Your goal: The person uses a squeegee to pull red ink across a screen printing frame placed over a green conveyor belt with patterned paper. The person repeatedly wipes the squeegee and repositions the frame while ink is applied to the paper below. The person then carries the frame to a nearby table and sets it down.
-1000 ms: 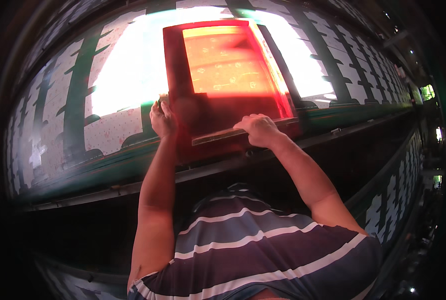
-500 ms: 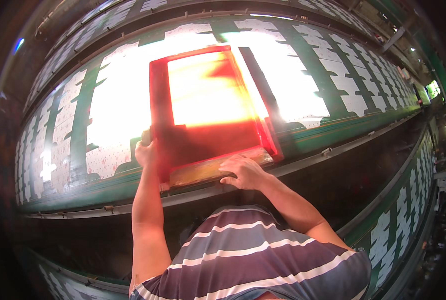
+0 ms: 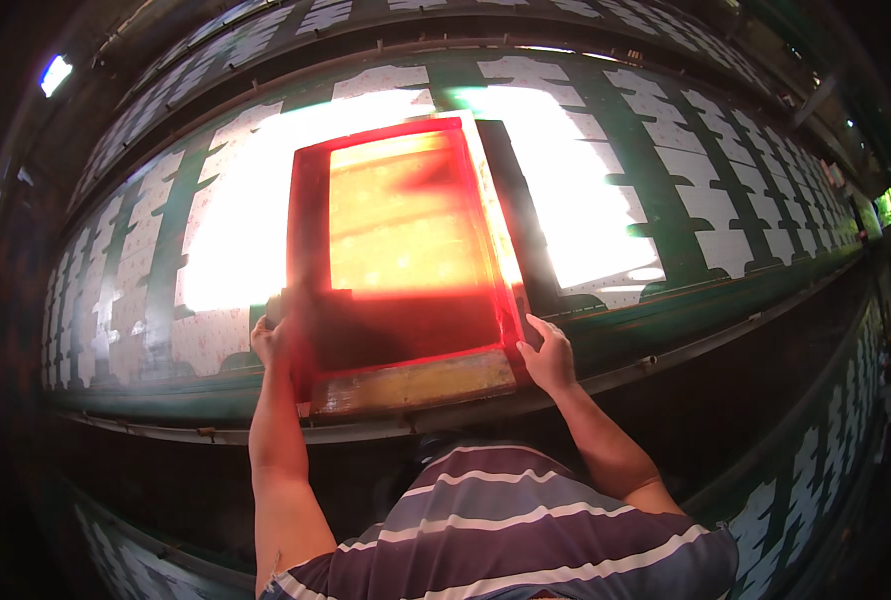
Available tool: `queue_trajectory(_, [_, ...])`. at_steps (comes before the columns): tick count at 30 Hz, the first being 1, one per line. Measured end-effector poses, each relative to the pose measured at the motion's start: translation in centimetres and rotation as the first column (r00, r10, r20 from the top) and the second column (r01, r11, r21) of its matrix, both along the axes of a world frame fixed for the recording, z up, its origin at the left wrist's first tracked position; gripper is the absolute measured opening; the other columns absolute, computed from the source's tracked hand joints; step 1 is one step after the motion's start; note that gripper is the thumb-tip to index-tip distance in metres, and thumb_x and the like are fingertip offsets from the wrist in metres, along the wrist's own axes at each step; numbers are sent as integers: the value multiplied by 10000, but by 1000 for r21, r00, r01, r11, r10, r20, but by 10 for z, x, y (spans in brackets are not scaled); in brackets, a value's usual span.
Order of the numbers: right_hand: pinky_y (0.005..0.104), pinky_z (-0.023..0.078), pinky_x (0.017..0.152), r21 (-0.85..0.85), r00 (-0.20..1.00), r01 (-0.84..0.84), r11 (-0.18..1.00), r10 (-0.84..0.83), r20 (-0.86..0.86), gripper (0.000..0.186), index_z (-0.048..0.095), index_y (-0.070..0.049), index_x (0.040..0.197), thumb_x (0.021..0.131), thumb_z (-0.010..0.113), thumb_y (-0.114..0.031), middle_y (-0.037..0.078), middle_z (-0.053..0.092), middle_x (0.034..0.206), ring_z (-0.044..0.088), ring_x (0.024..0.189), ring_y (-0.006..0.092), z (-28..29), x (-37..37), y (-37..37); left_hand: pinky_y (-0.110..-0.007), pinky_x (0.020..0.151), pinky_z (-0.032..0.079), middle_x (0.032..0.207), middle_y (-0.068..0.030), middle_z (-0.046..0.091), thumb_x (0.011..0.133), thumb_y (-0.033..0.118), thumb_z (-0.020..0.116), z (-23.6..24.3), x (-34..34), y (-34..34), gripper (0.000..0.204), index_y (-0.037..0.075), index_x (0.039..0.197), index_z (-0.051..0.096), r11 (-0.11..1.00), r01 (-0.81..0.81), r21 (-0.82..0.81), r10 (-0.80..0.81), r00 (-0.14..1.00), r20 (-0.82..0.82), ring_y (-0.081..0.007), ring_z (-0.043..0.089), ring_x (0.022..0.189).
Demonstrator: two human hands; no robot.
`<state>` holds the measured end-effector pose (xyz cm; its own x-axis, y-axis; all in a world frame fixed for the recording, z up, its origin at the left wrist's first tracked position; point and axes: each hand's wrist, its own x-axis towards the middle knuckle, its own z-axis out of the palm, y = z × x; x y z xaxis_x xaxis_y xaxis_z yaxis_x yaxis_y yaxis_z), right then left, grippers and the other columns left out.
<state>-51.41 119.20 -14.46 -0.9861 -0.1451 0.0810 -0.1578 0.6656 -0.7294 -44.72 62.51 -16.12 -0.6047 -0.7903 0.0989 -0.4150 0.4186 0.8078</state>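
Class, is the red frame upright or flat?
Roughly flat: the red frame faces up over the table, left hand and right hand at its sides.

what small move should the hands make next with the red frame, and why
Probably steady the frame evenly from both sides: the left hand is at its left edge and the right hand at its right, both near its close end, while no hand supports the far end.

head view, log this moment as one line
red screen: over green table | left hand: at left side | right hand: at right side
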Motion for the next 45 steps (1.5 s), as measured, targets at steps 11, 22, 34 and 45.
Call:
queue_trajectory(11, [491,558,1100,60,993,118,991,-117,-18,515,763,-115,1357,851,763,-20,161,758,1273,690,1255,414,4,-10,-22,-299,711,602,920,-72,811,908,23,849,-13,-1,2,151,-33,1034,788,963,75,260,-11,971,-239,-123,738,787])
queue_trajectory(22, [469,594,999,1,982,65,998,-64,-175,326,829,-118,1172,856,793,-48,131,769,1082,737,1103,370,68,-14,-14,-297,671,596,935,-82,802,927,2,827,4,-8,-6,110,-22,1020,773,886,186,424,-65,957,-283,-133,729,757])
queue_trajectory(34, [438,597,1030,-116,966,228,967,-240,-96,274,825,-65,1174,903,858,-94,186,822,1182,778,1156,360,28,-94,132,-301,670,573,901,-61,777,893,-2,806,37,-84,165,109,-27,980,745,881,134,453,8,954,-299,-118,688,742])
queue_trajectory(45, [361,605,1024,-241,932,360,901,-338,130,703,653,11,1506,836,586,214,186,770,1298,761,1185,236,-34,-169,355,-369,755,589,846,-91,822,861,234,832,48,-139,405,259,16,1001,855,936,65,346,-34,995,-95,-167,772,799])
